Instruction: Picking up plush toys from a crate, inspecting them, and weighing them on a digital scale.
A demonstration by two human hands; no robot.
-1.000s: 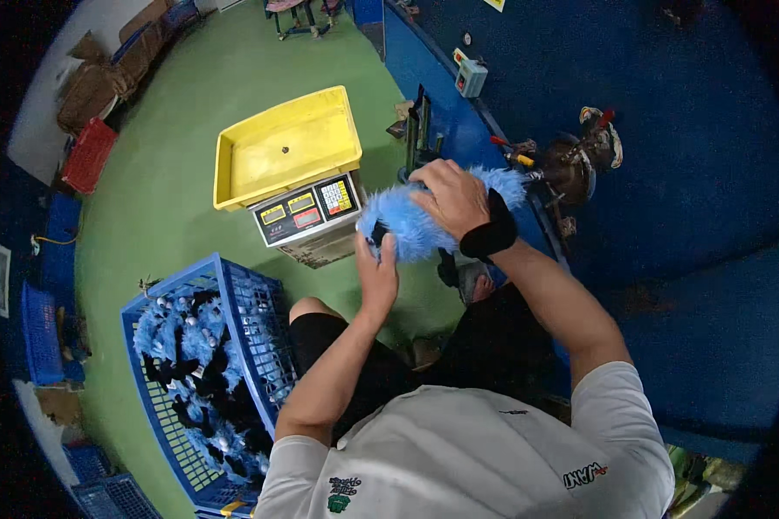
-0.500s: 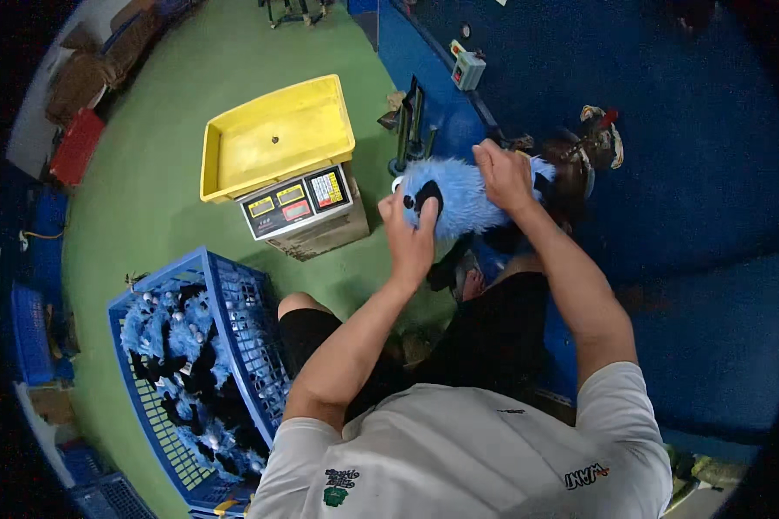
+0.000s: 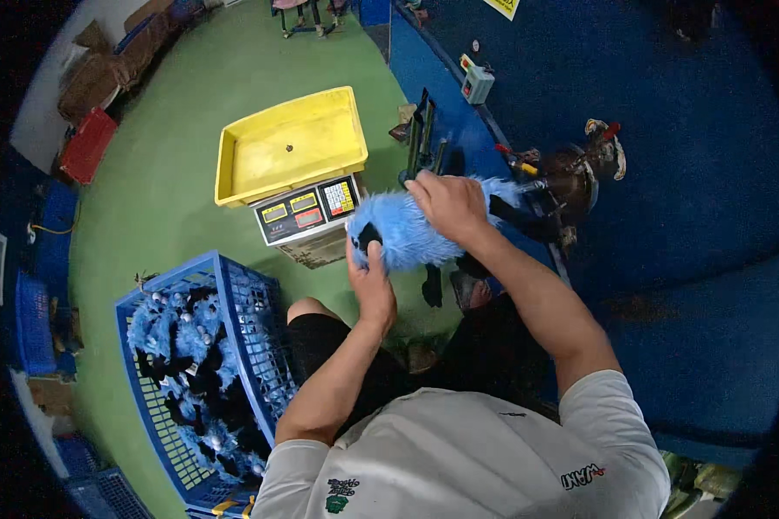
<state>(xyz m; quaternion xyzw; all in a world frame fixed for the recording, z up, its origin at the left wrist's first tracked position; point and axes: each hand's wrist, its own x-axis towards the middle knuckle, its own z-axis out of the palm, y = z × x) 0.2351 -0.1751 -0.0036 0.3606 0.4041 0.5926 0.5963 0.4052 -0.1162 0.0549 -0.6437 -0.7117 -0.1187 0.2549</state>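
A fluffy blue plush toy (image 3: 404,232) with black patches and dangling black limbs lies between my two hands, above my lap. My left hand (image 3: 372,290) grips its left end, thumb over a black patch and fingers mostly hidden behind. Across the upper middle of the toy, my right hand (image 3: 452,208) is closed on the fur. The toy's right end is close to a metal fitting (image 3: 538,186) on the blue machine; I cannot tell whether they touch.
A yellow tray (image 3: 320,143) sits on a digital scale (image 3: 307,214) ahead. At left, a blue basket (image 3: 244,372) holds several similar blue-and-black plush pieces (image 3: 190,333). The blue machine panel (image 3: 684,259) fills the right side, with a small grey switch box (image 3: 478,86) on its edge.
Both hands have carried the plush toy left and a little nearer to me, away from the machine, whose metal fitting now shows more. The whole view has also shifted slightly.
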